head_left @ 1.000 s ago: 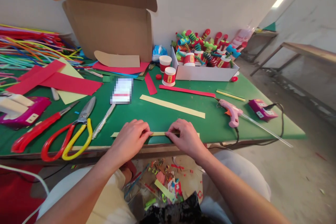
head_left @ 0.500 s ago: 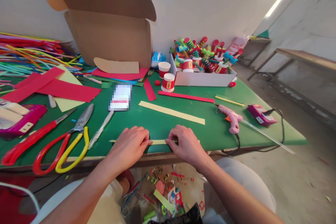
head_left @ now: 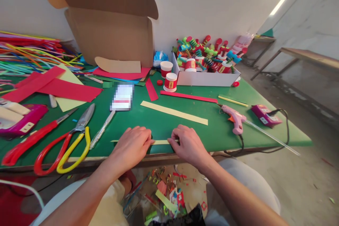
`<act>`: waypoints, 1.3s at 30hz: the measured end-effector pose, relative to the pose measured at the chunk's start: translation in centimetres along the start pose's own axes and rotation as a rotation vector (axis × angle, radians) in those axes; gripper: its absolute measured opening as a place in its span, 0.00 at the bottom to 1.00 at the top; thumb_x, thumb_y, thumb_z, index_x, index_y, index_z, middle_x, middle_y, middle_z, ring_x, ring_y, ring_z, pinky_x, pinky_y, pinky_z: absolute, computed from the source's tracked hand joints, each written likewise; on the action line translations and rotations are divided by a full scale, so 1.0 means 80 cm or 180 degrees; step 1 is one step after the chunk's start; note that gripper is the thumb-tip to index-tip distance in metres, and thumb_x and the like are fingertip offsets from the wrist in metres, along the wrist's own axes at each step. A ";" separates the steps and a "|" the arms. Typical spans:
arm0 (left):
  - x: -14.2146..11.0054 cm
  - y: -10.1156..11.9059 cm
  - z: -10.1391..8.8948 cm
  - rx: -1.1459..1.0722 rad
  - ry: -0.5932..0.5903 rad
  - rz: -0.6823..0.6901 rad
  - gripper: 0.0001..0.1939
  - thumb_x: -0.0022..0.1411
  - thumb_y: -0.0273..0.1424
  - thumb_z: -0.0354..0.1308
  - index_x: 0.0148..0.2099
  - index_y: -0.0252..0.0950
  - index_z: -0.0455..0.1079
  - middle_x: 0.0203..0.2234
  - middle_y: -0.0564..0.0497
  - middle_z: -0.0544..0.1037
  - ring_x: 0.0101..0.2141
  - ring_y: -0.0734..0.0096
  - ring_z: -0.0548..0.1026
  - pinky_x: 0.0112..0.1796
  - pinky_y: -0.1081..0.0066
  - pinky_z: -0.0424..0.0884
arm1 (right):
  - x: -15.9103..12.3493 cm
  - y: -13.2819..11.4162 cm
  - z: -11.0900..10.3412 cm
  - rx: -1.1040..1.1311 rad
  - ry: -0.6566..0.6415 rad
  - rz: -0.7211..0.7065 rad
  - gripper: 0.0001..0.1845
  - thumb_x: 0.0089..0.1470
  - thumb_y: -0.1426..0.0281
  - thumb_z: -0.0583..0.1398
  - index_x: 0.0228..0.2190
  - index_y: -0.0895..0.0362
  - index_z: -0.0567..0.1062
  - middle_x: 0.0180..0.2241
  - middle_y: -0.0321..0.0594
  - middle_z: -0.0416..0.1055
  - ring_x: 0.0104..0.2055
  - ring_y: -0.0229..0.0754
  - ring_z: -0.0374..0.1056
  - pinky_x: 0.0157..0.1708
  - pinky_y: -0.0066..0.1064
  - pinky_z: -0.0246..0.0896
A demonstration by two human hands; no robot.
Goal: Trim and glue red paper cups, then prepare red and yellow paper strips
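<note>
Both my hands rest at the near edge of the green table (head_left: 225,137) on a thin pale-yellow paper strip (head_left: 161,142) lying flat. My left hand (head_left: 132,146) has its fingers curled and pinches the strip from the left. From the right, my right hand (head_left: 186,144) pinches the same strip. A short stretch of the strip shows between the two hands, and its ends are mostly covered. A wider yellow strip (head_left: 173,112) lies just beyond the hands.
Large red-and-yellow-handled scissors (head_left: 71,137) and a red-handled pair (head_left: 31,139) lie to the left. A pink glue gun (head_left: 234,118) lies to the right with its cord. Behind stand an open cardboard box (head_left: 111,35), paper cups (head_left: 170,82), a white tray of crafts (head_left: 206,77), red paper (head_left: 66,90) and pipe cleaners (head_left: 29,53).
Both hands stay on the thin strip, shifting only slightly. The camera view has tilted a little.
</note>
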State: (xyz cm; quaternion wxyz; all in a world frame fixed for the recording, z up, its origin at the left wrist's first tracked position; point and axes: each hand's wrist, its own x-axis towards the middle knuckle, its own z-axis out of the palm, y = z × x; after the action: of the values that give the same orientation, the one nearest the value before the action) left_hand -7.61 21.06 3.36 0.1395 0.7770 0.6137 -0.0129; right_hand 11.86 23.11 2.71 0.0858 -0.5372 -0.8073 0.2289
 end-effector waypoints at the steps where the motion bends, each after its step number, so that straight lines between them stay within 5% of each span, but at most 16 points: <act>1: 0.000 0.001 -0.001 0.0014 -0.0035 -0.0018 0.09 0.68 0.31 0.55 0.33 0.37 0.71 0.31 0.50 0.78 0.36 0.62 0.74 0.35 0.65 0.59 | 0.000 0.000 0.000 -0.0008 -0.0008 0.0004 0.11 0.58 0.71 0.62 0.24 0.57 0.71 0.30 0.38 0.69 0.35 0.41 0.64 0.35 0.31 0.48; 11: -0.003 0.006 -0.002 0.0271 0.0066 0.0059 0.08 0.69 0.30 0.54 0.36 0.36 0.71 0.31 0.49 0.77 0.36 0.59 0.74 0.37 0.63 0.60 | -0.001 -0.002 -0.001 -0.0169 -0.0071 -0.0005 0.08 0.59 0.70 0.61 0.28 0.57 0.74 0.32 0.38 0.71 0.38 0.41 0.65 0.36 0.32 0.47; 13: -0.005 0.005 0.006 0.0437 0.0460 0.0266 0.04 0.67 0.27 0.55 0.40 0.36 0.72 0.33 0.48 0.76 0.38 0.58 0.73 0.40 0.61 0.62 | -0.001 -0.002 -0.001 -0.0187 -0.0089 -0.0005 0.08 0.59 0.70 0.62 0.28 0.57 0.74 0.33 0.39 0.71 0.39 0.42 0.66 0.37 0.32 0.48; 17: -0.009 0.002 0.026 0.0616 0.1466 0.0992 0.14 0.64 0.18 0.53 0.45 0.41 0.72 0.40 0.49 0.75 0.42 0.61 0.70 0.48 0.57 0.61 | 0.000 -0.002 0.001 -0.0192 -0.0028 -0.0031 0.08 0.59 0.69 0.62 0.28 0.57 0.75 0.32 0.39 0.72 0.38 0.42 0.66 0.36 0.33 0.48; 20: -0.012 0.000 0.037 0.0548 0.1734 0.1407 0.14 0.65 0.18 0.52 0.40 0.41 0.73 0.38 0.50 0.75 0.42 0.62 0.69 0.49 0.57 0.61 | -0.002 0.001 0.002 -0.0050 0.0063 -0.0108 0.08 0.58 0.70 0.64 0.27 0.58 0.75 0.31 0.38 0.71 0.37 0.41 0.66 0.36 0.32 0.50; 29: -0.018 -0.001 0.039 0.0571 0.1892 0.1603 0.13 0.66 0.19 0.50 0.36 0.37 0.74 0.33 0.49 0.74 0.39 0.61 0.70 0.48 0.53 0.63 | -0.019 0.061 -0.030 0.1022 0.0301 -0.0625 0.05 0.56 0.76 0.65 0.28 0.57 0.78 0.30 0.36 0.74 0.36 0.38 0.69 0.39 0.28 0.61; 39: -0.019 0.001 0.042 0.0607 0.1966 0.1622 0.16 0.68 0.20 0.46 0.38 0.36 0.75 0.31 0.49 0.74 0.38 0.61 0.71 0.46 0.54 0.64 | -0.026 0.097 -0.044 0.1143 0.0455 -0.0866 0.06 0.55 0.76 0.64 0.31 0.53 0.82 0.33 0.37 0.74 0.36 0.38 0.71 0.41 0.28 0.66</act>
State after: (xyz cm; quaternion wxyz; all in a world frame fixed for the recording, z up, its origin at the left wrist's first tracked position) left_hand -7.39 18.83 0.45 -0.1252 0.8809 0.4108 0.1991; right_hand 20.48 24.65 2.48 0.2670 -0.4144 -0.8105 0.3165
